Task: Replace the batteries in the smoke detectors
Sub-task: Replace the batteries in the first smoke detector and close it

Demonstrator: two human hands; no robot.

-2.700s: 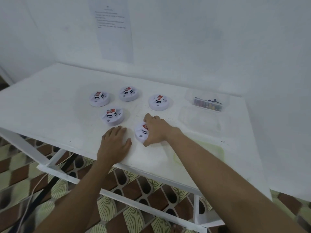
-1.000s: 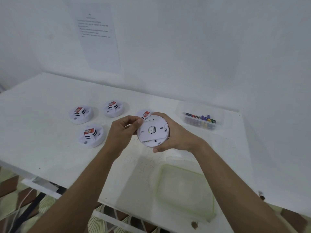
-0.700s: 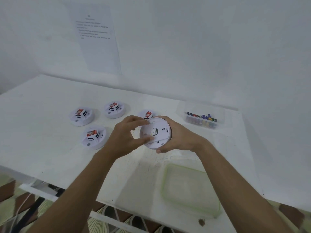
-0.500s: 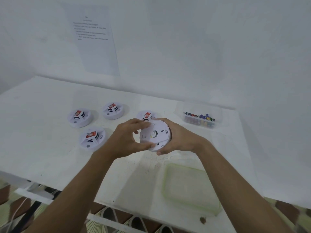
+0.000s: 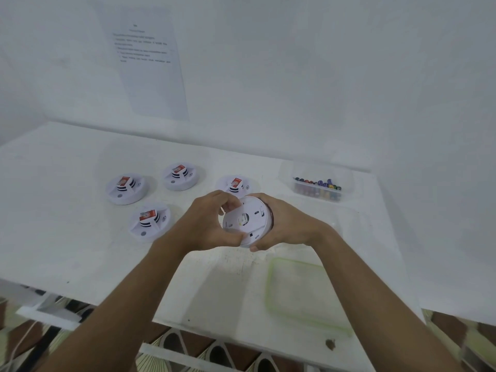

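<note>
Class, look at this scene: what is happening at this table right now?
A person holds one smoke detector above the table, its back turned toward the camera. The right hand cups it from the right while the left hand grips its left edge, apparently to twist the back off. On the table lie four other detectors, with a clear box of batteries at the far right and a green-rimmed tray nearer.

A white table (image 5: 67, 237) carries four smoke detectors (image 5: 126, 189). A clear battery box (image 5: 347, 181) sits far right, a green-rimmed tray (image 5: 269, 291) nearer.
</note>
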